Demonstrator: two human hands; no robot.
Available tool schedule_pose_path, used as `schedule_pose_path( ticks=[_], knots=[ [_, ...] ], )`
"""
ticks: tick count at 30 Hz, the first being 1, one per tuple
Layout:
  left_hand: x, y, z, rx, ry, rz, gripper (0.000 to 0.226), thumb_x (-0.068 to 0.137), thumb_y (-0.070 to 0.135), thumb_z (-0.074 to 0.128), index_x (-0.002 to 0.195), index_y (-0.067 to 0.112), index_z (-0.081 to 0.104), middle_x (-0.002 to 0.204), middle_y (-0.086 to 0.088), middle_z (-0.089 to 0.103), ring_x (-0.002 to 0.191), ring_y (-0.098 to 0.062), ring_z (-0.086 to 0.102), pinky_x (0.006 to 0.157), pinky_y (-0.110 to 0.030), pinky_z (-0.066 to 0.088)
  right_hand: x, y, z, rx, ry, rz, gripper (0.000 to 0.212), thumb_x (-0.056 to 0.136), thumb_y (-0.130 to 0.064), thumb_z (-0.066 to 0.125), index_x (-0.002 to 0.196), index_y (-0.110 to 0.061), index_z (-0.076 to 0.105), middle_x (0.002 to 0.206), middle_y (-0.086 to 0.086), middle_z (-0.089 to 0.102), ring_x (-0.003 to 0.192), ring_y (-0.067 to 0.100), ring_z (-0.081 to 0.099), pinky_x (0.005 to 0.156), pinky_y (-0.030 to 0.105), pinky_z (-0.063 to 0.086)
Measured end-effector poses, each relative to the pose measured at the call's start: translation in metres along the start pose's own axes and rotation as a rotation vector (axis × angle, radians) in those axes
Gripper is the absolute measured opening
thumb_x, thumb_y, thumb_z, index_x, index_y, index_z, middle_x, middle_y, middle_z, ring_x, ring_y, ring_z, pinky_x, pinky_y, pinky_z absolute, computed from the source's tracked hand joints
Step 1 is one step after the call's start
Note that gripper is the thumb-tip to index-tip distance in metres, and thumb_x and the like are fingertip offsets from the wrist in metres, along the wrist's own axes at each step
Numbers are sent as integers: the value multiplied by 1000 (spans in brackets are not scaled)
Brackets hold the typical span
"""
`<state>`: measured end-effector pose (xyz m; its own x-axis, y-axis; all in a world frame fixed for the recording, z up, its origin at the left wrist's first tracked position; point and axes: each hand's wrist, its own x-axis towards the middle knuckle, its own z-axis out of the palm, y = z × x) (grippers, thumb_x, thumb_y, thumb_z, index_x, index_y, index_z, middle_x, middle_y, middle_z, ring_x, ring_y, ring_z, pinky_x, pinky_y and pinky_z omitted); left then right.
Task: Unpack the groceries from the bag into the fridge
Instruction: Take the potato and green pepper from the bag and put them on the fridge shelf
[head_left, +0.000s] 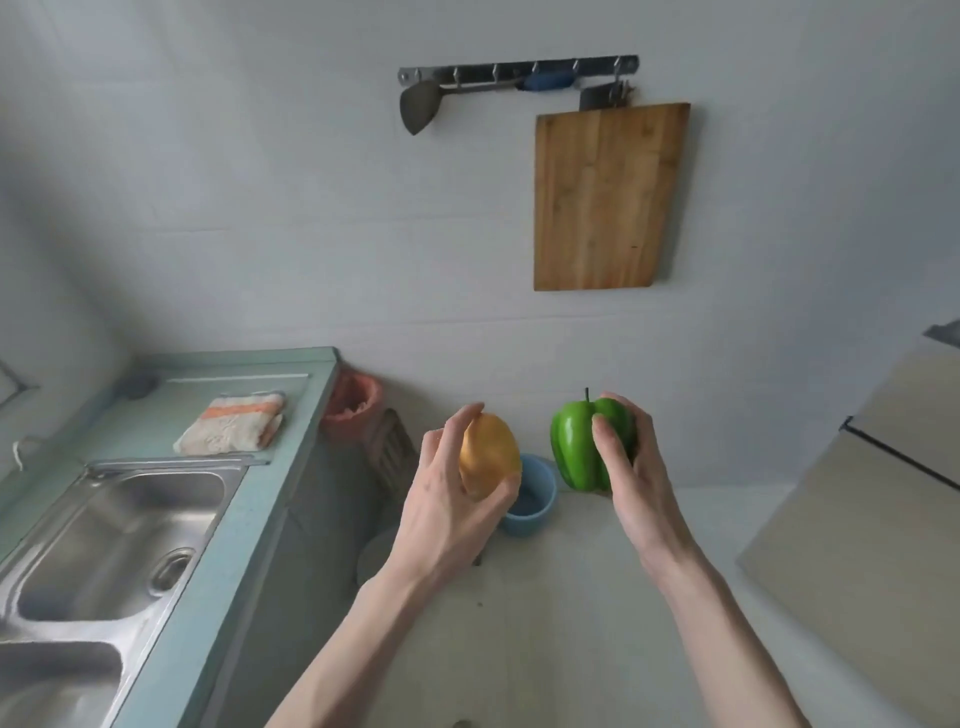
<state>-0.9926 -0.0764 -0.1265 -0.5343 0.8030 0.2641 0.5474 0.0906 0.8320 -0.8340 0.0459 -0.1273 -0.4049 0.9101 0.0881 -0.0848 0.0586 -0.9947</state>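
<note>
Both hands raised, forearms extended: left hand (447, 499) grips yellow mango (491, 454); right hand (631, 467) grips green pepper (576, 449).

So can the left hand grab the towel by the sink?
Probably not yet. The left hand is full, wrapped around a yellow fruit. The towel lies bare on the counter, off to the left, so nothing blocks the way once the fruit is put down.

Place: home kitchen
Left: steel double sink (119, 525) in a pale green counter (291, 415), folded cloth (231, 422)
Far wall: hook rail (519, 73) with spatula (418, 106), hanging wooden cutting board (608, 197)
</note>
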Motion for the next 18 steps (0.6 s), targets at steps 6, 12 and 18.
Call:
schedule_pose_path(
  ticks=[6,12,18],
  knots=[
    [61,8,49,-85,-136,20,64,86,49,77,135,62,39,124,23,46,98,-10,66,89,-40,59,36,3,-38,-41,130,28,37,98,-48,55,134,-43,49,135,-19,55,118,-10,55,88,15,50],
    [138,14,99,-164,-255,137,66,85,40,80,135,56,40,127,23,43,104,2,58,89,-41,59,90,-1,-61,-69,279,17,38,95,-52,56,132,-45,51,137,-17,56,125,-2,54,105,29,47],
    [209,22,140,-212,-379,225,65,81,38,84,130,50,42,125,18,43,103,5,56,86,-35,59,139,-8,-83,-118,421,13,34,96,-53,56,129,-50,52,135,-18,58,125,1,56,108,37,48]
  ],
)
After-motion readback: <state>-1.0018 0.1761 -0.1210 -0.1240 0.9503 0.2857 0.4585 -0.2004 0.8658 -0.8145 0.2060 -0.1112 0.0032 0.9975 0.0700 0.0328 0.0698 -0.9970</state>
